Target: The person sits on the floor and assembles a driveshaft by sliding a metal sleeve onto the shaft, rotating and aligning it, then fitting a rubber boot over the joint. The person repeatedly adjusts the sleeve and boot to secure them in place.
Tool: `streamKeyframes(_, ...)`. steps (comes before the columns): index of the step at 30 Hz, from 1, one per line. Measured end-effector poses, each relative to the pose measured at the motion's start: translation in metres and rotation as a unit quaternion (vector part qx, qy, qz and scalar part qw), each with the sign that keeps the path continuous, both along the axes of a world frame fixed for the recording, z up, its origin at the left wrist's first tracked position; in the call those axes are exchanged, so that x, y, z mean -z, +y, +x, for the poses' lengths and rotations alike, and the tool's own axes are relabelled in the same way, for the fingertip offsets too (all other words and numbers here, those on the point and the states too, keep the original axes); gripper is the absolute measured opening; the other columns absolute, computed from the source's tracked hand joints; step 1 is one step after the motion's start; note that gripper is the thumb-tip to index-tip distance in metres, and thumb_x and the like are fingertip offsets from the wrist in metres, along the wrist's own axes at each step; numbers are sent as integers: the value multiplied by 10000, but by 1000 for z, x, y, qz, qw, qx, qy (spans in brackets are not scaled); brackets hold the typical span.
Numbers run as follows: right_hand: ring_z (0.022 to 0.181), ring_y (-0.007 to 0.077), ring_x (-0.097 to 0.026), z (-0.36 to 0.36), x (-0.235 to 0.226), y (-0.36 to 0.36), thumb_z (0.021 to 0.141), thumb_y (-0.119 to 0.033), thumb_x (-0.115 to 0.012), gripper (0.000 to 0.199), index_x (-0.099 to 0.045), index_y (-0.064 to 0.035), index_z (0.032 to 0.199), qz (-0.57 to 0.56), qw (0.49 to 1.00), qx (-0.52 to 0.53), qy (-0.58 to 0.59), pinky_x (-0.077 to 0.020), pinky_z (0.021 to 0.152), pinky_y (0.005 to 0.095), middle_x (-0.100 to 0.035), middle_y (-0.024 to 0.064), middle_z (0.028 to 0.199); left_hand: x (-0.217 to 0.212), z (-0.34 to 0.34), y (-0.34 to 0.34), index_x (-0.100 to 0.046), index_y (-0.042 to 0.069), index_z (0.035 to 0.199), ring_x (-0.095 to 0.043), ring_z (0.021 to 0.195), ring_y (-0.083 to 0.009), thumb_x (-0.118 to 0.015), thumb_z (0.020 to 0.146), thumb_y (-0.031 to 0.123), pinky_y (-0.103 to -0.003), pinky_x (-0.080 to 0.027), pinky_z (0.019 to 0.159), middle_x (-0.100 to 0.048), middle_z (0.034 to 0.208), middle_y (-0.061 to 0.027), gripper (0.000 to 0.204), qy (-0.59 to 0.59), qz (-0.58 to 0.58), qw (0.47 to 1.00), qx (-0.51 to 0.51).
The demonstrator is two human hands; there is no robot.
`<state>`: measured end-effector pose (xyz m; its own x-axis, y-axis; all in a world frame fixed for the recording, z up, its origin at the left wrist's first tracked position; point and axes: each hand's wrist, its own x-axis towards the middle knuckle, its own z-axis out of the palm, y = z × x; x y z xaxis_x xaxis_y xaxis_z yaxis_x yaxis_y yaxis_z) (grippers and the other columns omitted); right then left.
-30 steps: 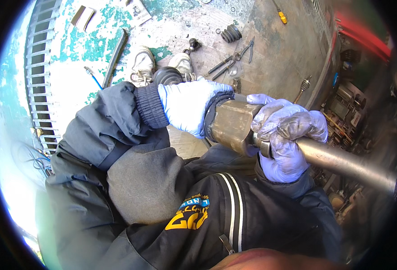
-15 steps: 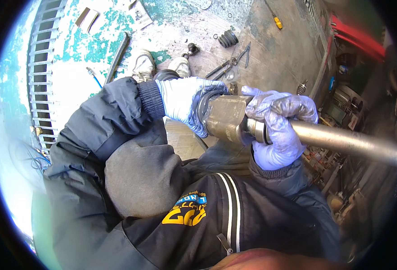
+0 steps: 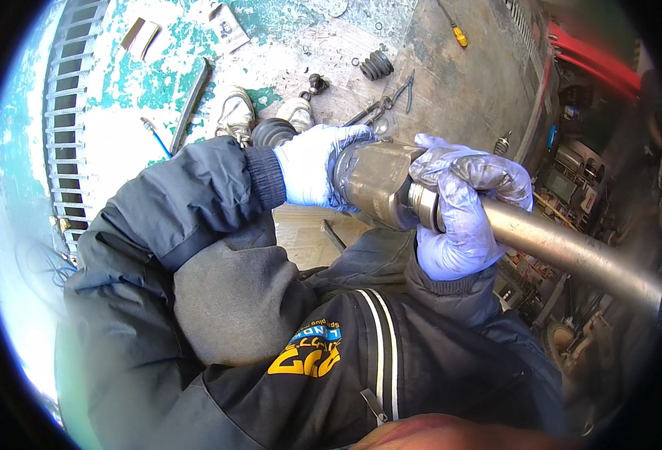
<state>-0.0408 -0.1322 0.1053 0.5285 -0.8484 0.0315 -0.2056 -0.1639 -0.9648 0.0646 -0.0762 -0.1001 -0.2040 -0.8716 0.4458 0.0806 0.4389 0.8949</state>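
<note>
Across my body I hold a drive axle with a thick bare metal shaft (image 3: 571, 246) running out to the right. Its brownish-grey metal joint housing (image 3: 382, 182) lies between my hands. My left hand (image 3: 312, 166), in a light purple glove, is wrapped round the left end of the housing; its fingertips are partly hidden. My right hand (image 3: 472, 206), its glove smeared with dark grease, closes round the shaft just right of a shiny metal collar (image 3: 424, 201). Beyond my left wrist shows a black ribbed rubber boot (image 3: 273, 133); whether it joins the axle is hidden.
On the worn green-and-white floor lie pliers (image 3: 379, 110), another rubber boot (image 3: 376, 65), a small dark joint part (image 3: 316, 83), a dark metal bar (image 3: 191, 101), an open box (image 3: 140, 37) and a yellow-handled screwdriver (image 3: 460, 36). A floor grate (image 3: 67, 139) runs along the left. Cluttered tools fill the right.
The axle has tilted, its right end dropping lower. My left hand has shifted slightly right, and more of the rubber boot by my shoes shows. Both hands keep their hold.
</note>
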Motion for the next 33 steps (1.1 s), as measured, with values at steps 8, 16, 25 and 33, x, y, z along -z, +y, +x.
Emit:
streamKeyframes(8, 863, 249, -693, -2, -3, -19, 827, 86, -731, 238, -579, -35, 965, 179, 979, -56, -80, -599, 810, 411, -686, 163, 930, -24, 18, 2, -551, 33, 1272, -673, 986, -252, -907, 728, 220, -355, -562, 847, -646, 1108, -116, 677, 312, 272, 886, 210)
streamKeyframes(16, 725, 287, -690, 0, 5, -33, 816, -22, -723, 219, -573, -81, 963, 125, 984, -113, -54, -540, 841, 553, -698, 117, 772, -19, 25, -6, -552, 19, 1336, -680, 1050, -276, -931, 708, 324, -380, -560, 895, -669, 1181, -147, 795, 23, 94, 993, 74)
streamKeyframes(25, 786, 284, -716, 12, -6, 0, 828, 43, -655, 215, -597, -7, 1029, 58, 997, 28, -39, -585, 887, 513, -692, 148, 850, -22, 27, 4, -565, 32, 1357, -665, 1111, -254, -980, 629, 312, -382, -551, 973, -682, 1216, -132, 884, 123, 182, 971, 94)
streamKeyframes(33, 848, 219, -714, 14, 16, 6, 834, 164, -697, 249, -600, 27, 1018, -96, 989, -22, -110, -609, 803, 369, -684, 134, 952, -44, 41, 10, -610, 78, 1340, -668, 1117, -201, -950, 680, 215, -347, -544, 989, -712, 1220, -80, 755, 24, 258, 963, 69)
